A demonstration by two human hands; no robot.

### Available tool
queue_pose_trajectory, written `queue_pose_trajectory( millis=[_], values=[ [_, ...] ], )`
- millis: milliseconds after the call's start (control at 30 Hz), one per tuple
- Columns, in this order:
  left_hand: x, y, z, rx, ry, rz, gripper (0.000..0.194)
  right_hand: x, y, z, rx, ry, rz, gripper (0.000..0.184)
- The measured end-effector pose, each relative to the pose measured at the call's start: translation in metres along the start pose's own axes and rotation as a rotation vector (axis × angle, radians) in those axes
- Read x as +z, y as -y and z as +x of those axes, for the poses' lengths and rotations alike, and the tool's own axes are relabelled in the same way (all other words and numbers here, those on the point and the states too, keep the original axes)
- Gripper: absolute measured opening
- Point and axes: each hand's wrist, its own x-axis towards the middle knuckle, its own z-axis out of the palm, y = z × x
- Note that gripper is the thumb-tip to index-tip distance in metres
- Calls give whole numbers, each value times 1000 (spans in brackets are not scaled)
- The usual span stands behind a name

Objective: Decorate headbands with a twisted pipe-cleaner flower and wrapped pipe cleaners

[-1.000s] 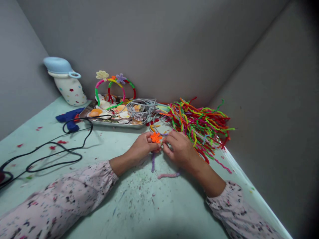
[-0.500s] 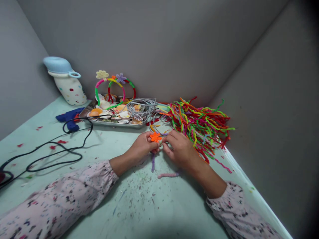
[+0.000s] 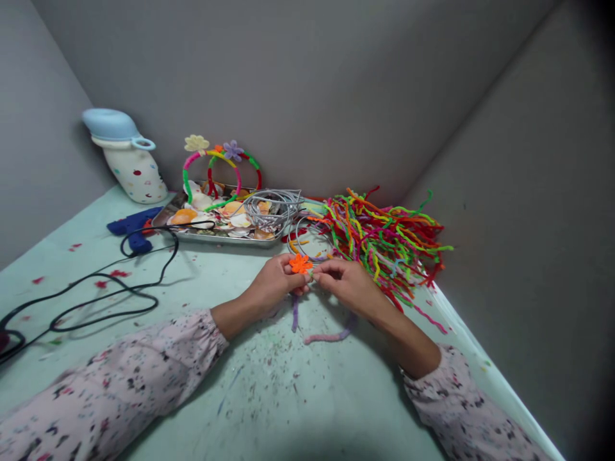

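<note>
An orange pipe-cleaner flower [image 3: 300, 263] is pinched between the thumb and fingers of my left hand [image 3: 276, 282]. Close beside it, my right hand [image 3: 348, 282] has its thumb and forefinger pressed together at the flower's lower right edge. What sits in that pinch is too small to make out. A purple pipe cleaner [image 3: 295, 314] hangs or lies just below my left fingers. On the table under my right wrist lies a curved pink and purple pipe cleaner [image 3: 327, 337].
A heap of bright pipe cleaners [image 3: 384, 240] lies at right. Behind my hands are grey wire coils [image 3: 276, 205] and a metal tray [image 3: 221, 241] of shells, with two flowered hoops [image 3: 186, 176]. Leftward: a blue glue gun [image 3: 137, 224], black cord [image 3: 129, 288], bottle [image 3: 132, 166].
My right hand has turned and shifted slightly to the right and down, its thumb and forefinger now pinched beside the flower. My left hand stays nearly still with the orange flower.
</note>
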Motion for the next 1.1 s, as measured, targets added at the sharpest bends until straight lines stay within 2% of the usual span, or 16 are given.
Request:
queue_pose_trajectory(
  millis=[300,567,833,967,1100],
  values=[
    [1,0,0,-5,-2,-7,25,2,3,-1,71,2,84,15],
    [2,-3,-1,-6,9,-6,19,4,3,-1,-118,-89,-108,13],
    [2,-1,-2,-7,26,53,19,-9,-3,1,-261,-282,-216,14],
    [0,3,-1,20,89,93,19,-7,-3,0,-393,-280,-309,14],
    [1,4,-2,13,104,126,20,-1,-3,-1,-482,-248,-456,14]
  ],
)
